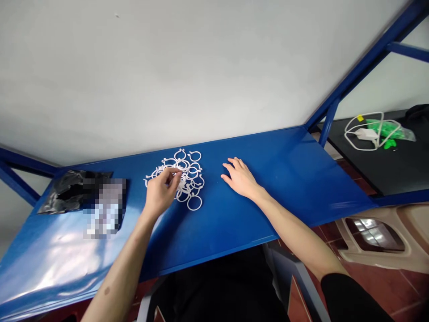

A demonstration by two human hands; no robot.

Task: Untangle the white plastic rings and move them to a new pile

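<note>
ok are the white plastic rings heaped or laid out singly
Heaped: the white plastic rings mostly overlap in one cluster by the person's bare left hand.

Single view, from a head-worn camera. Set above the near side of the blue table [214, 228], facing forward and down across it; wide field. Nearest: the person's lap [221, 286], cut by the lower border. Middle range: left hand [158, 193] and right hand [242, 180], at arm's reach, both within view. Far: white wall [208, 71], filling the upper part. Right side takes in part of a black table [402, 165]. Blue table's far edge slopes, higher at right.
</note>
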